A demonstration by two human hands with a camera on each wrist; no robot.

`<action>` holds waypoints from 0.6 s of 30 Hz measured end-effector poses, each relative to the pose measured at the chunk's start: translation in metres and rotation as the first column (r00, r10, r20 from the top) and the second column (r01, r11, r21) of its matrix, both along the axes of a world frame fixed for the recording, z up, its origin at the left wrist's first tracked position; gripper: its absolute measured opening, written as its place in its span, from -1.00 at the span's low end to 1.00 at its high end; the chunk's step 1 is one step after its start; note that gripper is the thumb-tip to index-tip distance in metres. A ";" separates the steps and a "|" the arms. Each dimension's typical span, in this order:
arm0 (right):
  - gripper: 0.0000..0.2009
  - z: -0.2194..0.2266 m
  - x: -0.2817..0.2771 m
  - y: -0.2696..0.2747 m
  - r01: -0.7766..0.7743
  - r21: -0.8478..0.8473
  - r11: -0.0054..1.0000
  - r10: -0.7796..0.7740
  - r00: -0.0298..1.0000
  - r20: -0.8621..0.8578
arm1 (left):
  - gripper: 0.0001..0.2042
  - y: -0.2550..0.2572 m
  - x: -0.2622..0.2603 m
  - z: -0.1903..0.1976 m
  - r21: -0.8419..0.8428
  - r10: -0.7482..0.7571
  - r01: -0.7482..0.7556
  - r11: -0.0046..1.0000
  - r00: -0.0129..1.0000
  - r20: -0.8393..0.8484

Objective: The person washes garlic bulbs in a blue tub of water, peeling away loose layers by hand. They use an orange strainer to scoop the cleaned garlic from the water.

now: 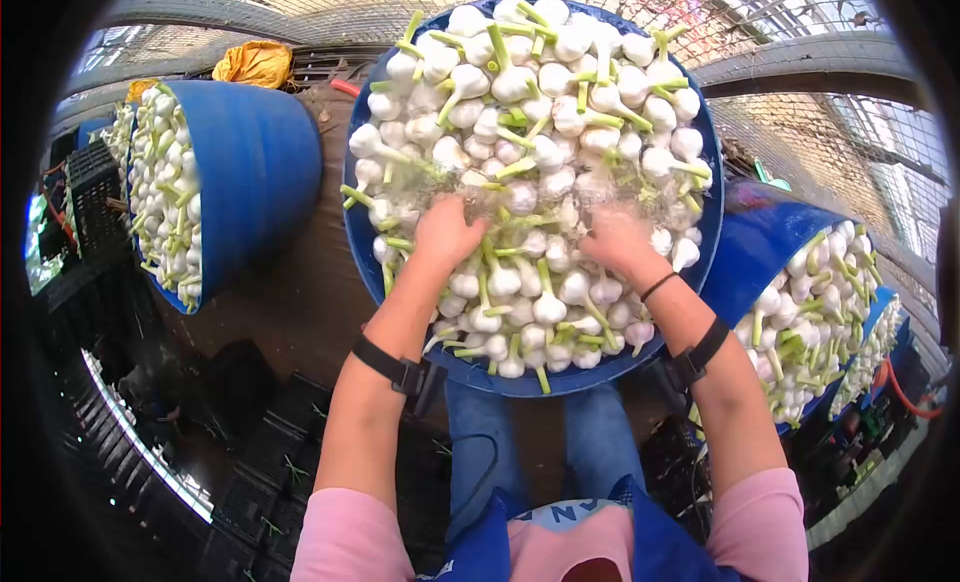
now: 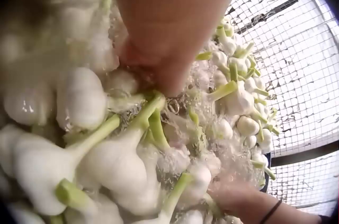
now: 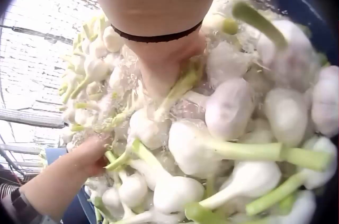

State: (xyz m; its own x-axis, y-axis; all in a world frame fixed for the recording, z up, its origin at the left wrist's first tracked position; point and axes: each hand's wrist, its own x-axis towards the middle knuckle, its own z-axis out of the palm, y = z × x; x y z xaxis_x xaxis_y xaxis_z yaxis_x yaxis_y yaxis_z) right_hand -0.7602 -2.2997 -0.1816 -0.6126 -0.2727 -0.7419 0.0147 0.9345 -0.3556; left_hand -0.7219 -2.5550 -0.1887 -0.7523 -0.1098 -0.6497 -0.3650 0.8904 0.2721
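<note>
White garlic bulbs (image 1: 548, 308) with cut green stems fill a large round blue tub (image 1: 712, 197), with water around them. The left hand (image 1: 448, 230) reaches in among the bulbs left of the middle, its fingers sunk out of sight. To its right the right hand (image 1: 617, 237) is also pushed down between bulbs, fingers hidden. In the left wrist view, the left hand (image 2: 159, 65) goes down beside a green stem and loose wet roots. The right wrist view has the right hand (image 3: 164, 70) among bulbs (image 3: 229, 108) and a green leafy piece. Whether either hand grips a bulb cannot be seen.
A tilted blue tub (image 1: 255, 172) of garlic stands at the left, and another (image 1: 745, 232) at the right. Dark crates (image 1: 270, 472) lie at the lower left. Wire mesh (image 1: 800, 162) runs behind, and a yellow bag (image 1: 254, 64) sits at the upper left.
</note>
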 end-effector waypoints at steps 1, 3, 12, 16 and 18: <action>-0.58 0.020 -0.004 0.000 -0.018 -0.036 0.999 0.014 0.994 -0.112 | -0.59 -0.006 -0.003 0.020 0.043 0.020 -0.012 0.999 0.983 -0.180; -0.58 0.041 -0.033 0.009 0.023 -0.117 0.993 -0.081 0.846 -0.527 | -0.56 -0.019 -0.036 0.054 0.079 -0.021 0.076 0.994 0.841 -0.541; 0.04 -0.058 -0.123 -0.056 0.177 0.153 0.972 -0.070 0.846 -0.529 | -0.09 0.021 -0.172 -0.058 -0.238 -0.325 0.244 0.940 0.855 -0.405; -0.05 -0.041 -0.054 -0.029 0.037 0.164 0.986 -0.005 0.982 -0.189 | -0.14 0.031 -0.115 -0.019 -0.041 -0.386 0.386 0.921 0.922 0.018; -0.07 -0.002 -0.005 -0.016 -0.024 0.205 0.978 0.068 0.976 -0.207 | -0.10 0.036 -0.064 0.011 0.008 -0.449 0.449 0.893 0.893 0.040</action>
State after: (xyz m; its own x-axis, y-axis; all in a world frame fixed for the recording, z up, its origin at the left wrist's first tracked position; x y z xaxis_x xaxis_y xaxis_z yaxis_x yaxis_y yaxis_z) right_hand -0.7652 -2.3160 -0.1832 -0.7522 -0.1633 -0.6384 -0.0853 0.9848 -0.1515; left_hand -0.7858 -2.5191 -0.1776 -0.6954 0.2329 -0.6798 0.0635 0.9622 0.2647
